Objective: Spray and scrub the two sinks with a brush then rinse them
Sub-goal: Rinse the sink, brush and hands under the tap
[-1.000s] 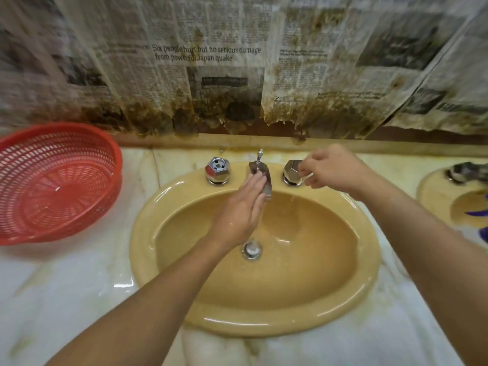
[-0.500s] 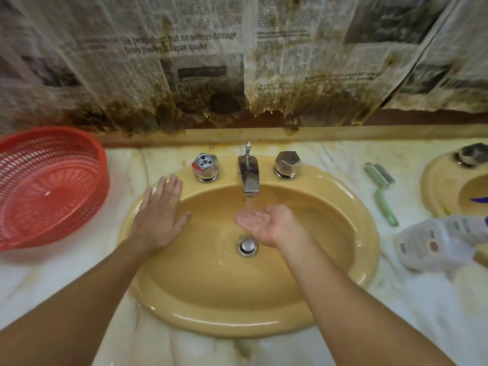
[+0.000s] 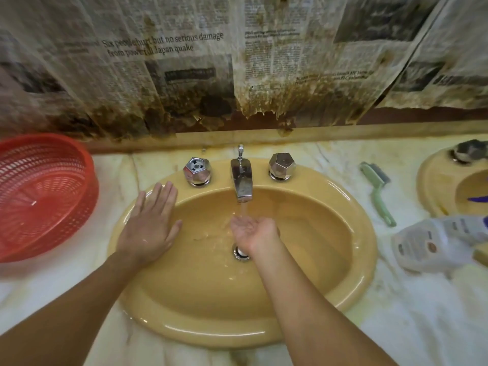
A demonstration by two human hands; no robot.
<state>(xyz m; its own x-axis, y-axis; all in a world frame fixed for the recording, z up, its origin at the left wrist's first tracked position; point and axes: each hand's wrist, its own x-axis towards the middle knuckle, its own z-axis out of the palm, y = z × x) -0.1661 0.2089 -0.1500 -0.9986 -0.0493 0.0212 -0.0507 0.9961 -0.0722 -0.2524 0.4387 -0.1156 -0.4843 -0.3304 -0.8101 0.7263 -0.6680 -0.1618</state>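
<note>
Warm, dimmish yellow light fell from above, leaving soft glare streaks on the wet sink rim (image 3: 351,199). The wall newspaper (image 3: 163,64) smeared with blur leftward, and edges bowed outward.

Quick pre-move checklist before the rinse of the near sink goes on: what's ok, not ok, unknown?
1. Water running from the faucet: ok, a stream falls from the spout.
2. Right hand under the stream: ok, cupped palm up, holding nothing.
3. Left hand free: ok, flat on the rim of the near sink, fingers straight.
4. Drain open: cannot tell, partly hidden by the right wrist.
5. Brush out of the basin: ok, it lies on the counter to the right.
6. Spray bottle out of the basin: ok, lying on its side on the counter.
</note>
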